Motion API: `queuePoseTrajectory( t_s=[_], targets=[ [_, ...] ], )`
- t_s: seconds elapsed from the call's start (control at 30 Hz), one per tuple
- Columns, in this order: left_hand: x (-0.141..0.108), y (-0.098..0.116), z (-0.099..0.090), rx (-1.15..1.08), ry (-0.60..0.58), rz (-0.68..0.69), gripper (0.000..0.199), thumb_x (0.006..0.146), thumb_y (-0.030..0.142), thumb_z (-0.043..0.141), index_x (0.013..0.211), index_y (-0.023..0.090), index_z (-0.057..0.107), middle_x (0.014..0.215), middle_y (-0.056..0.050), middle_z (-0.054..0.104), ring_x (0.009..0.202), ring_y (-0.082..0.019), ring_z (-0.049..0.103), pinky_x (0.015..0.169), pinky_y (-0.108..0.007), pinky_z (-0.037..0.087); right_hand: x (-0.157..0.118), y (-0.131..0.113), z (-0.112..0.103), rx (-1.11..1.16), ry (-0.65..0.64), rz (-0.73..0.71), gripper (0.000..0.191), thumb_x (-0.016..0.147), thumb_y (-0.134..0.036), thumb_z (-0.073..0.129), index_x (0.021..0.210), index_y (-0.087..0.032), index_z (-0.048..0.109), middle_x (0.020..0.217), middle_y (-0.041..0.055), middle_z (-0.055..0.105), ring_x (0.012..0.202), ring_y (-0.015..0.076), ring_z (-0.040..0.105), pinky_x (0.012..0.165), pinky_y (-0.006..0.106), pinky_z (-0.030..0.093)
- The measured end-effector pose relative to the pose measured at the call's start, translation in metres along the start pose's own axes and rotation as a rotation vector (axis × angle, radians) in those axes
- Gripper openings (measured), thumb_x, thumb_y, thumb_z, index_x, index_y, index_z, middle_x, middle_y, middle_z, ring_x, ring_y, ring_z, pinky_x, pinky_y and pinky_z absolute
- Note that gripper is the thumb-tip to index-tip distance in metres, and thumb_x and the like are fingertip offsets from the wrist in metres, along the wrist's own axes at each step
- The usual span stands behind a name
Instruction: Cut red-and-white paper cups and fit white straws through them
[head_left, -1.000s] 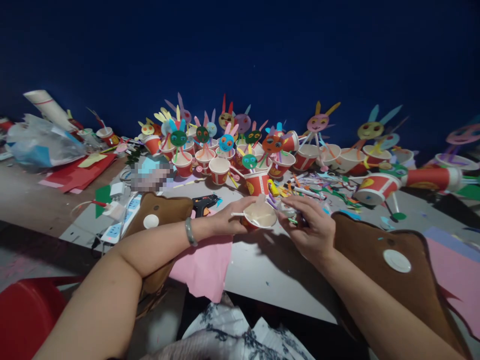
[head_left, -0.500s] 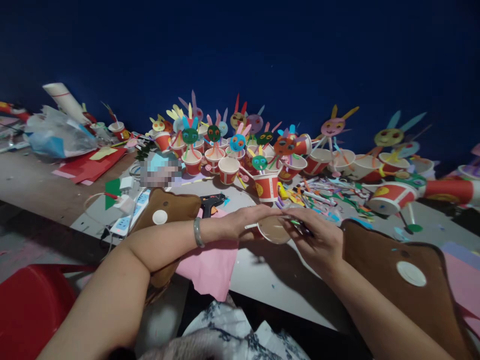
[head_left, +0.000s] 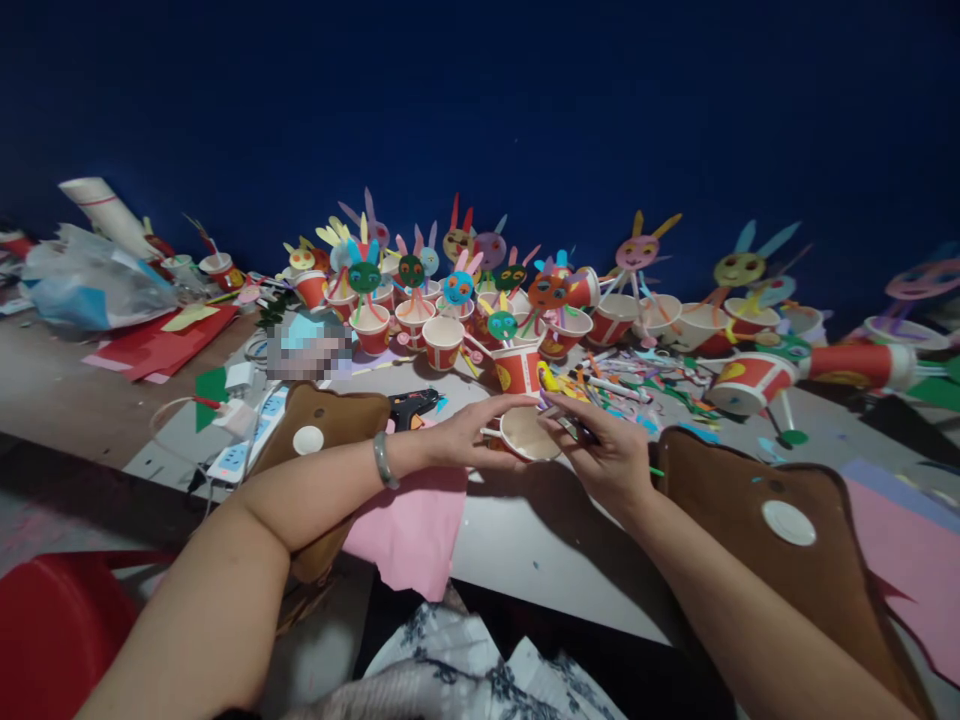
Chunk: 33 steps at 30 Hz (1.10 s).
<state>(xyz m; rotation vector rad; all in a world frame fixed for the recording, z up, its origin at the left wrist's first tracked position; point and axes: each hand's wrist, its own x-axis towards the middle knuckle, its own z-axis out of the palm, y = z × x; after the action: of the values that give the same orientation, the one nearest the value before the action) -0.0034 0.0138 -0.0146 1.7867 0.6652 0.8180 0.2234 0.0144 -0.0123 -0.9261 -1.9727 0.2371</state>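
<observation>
Over the table's near part, my left hand [head_left: 480, 432] is wrapped round the left side of a paper cup [head_left: 529, 434], whose open mouth faces me. A thin white stick juts from the cup's left side. My right hand [head_left: 600, 445] is at the cup's right rim, its fingers closed on a dark, slim tool [head_left: 574, 424] that I cannot make out well. Just beyond stands a red and white cup [head_left: 517, 370] with a green paper rabbit head [head_left: 502, 323]. A black glue gun [head_left: 414, 405] lies left of my hands.
Many cups with paper rabbits [head_left: 457, 288] stand along the blue wall. Paper scraps [head_left: 637, 390] lie right of centre. Brown cushions [head_left: 757, 540] flank my arms. Pink paper [head_left: 412, 530], a power strip [head_left: 259, 430] and a red stool [head_left: 60, 630] are nearer or left.
The view has shifted slightly right. The cup has tilted so more of its inside shows, and my hands have moved a little left and up in the picture with it.
</observation>
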Motion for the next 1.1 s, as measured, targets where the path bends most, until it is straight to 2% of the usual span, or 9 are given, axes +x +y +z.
queuePoseTrajectory(
  t_s=[0.17, 0.27, 0.4, 0.5, 0.7, 0.83, 1.0, 1.1],
  targets=[
    [0.002, -0.002, 0.0, -0.031, 0.032, 0.021, 0.07, 0.079, 0.032, 0.079, 0.142, 0.021, 0.051, 0.141, -0.018, 0.054, 0.122, -0.03, 0.061, 0.098, -0.044, 0.054, -0.004, 0.002, 0.004, 0.019, 0.019, 0.011, 0.047, 0.089, -0.023, 0.069, 0.136, -0.025, 0.063, 0.112, 0.0094, 0.078, 0.093, 0.024, 0.077, 0.082, 0.036, 0.063],
    [0.003, -0.002, -0.005, -0.025, 0.03, 0.015, 0.069, 0.08, 0.033, 0.079, 0.142, 0.02, 0.052, 0.139, -0.018, 0.055, 0.121, -0.031, 0.062, 0.097, -0.044, 0.054, -0.004, 0.003, 0.004, 0.035, 0.03, 0.002, 0.049, 0.09, -0.023, 0.069, 0.138, -0.026, 0.062, 0.117, 0.0101, 0.077, 0.099, 0.0256, 0.077, 0.085, 0.038, 0.063],
    [0.004, -0.001, -0.013, 0.123, 0.025, 0.142, 0.086, 0.07, 0.04, 0.087, 0.145, 0.022, 0.048, 0.14, -0.017, 0.055, 0.128, -0.033, 0.056, 0.107, -0.049, 0.047, -0.003, 0.003, 0.001, 0.001, 0.008, -0.063, 0.043, 0.091, -0.018, 0.066, 0.133, -0.027, 0.066, 0.12, 0.0092, 0.076, 0.105, 0.0258, 0.075, 0.091, 0.039, 0.061],
    [0.003, 0.002, -0.014, 0.231, 0.065, 0.256, 0.097, 0.065, 0.045, 0.09, 0.148, 0.023, 0.043, 0.144, -0.017, 0.052, 0.132, -0.033, 0.053, 0.111, -0.049, 0.044, -0.004, 0.003, 0.001, -0.024, -0.02, -0.12, 0.047, 0.091, -0.014, 0.063, 0.136, -0.027, 0.063, 0.12, 0.0087, 0.076, 0.108, 0.0256, 0.074, 0.092, 0.038, 0.061],
    [0.001, 0.006, -0.012, 0.353, 0.094, 0.262, 0.061, 0.084, 0.04, 0.075, 0.136, 0.016, 0.053, 0.127, -0.017, 0.065, 0.115, -0.028, 0.064, 0.099, -0.042, 0.05, -0.01, 0.007, 0.002, -0.063, -0.059, -0.124, 0.056, 0.088, -0.011, 0.063, 0.141, -0.026, 0.058, 0.123, 0.0106, 0.075, 0.108, 0.0279, 0.074, 0.088, 0.039, 0.062],
    [0.002, 0.007, -0.015, 0.367, 0.094, 0.227, 0.058, 0.083, 0.042, 0.075, 0.132, 0.015, 0.058, 0.126, -0.017, 0.068, 0.113, -0.027, 0.066, 0.097, -0.04, 0.051, -0.011, 0.009, 0.002, -0.072, -0.047, -0.066, 0.054, 0.087, -0.012, 0.064, 0.139, -0.028, 0.059, 0.127, 0.0087, 0.073, 0.105, 0.0268, 0.075, 0.089, 0.039, 0.062],
    [0.001, 0.006, -0.015, 0.332, 0.141, 0.196, 0.054, 0.084, 0.039, 0.074, 0.131, 0.016, 0.061, 0.125, -0.016, 0.07, 0.113, -0.027, 0.067, 0.097, -0.038, 0.051, -0.011, 0.014, 0.002, -0.086, -0.08, -0.007, 0.055, 0.087, -0.018, 0.063, 0.14, -0.028, 0.055, 0.122, 0.0083, 0.075, 0.097, 0.0275, 0.077, 0.08, 0.04, 0.064],
    [0.001, 0.004, -0.015, 0.34, 0.117, 0.214, 0.054, 0.085, 0.038, 0.072, 0.133, 0.017, 0.061, 0.122, -0.015, 0.071, 0.11, -0.026, 0.067, 0.097, -0.039, 0.051, -0.012, 0.016, 0.004, -0.066, -0.099, 0.013, 0.056, 0.087, -0.019, 0.061, 0.141, -0.027, 0.052, 0.12, 0.01, 0.075, 0.097, 0.0278, 0.077, 0.076, 0.039, 0.064]
  ],
)
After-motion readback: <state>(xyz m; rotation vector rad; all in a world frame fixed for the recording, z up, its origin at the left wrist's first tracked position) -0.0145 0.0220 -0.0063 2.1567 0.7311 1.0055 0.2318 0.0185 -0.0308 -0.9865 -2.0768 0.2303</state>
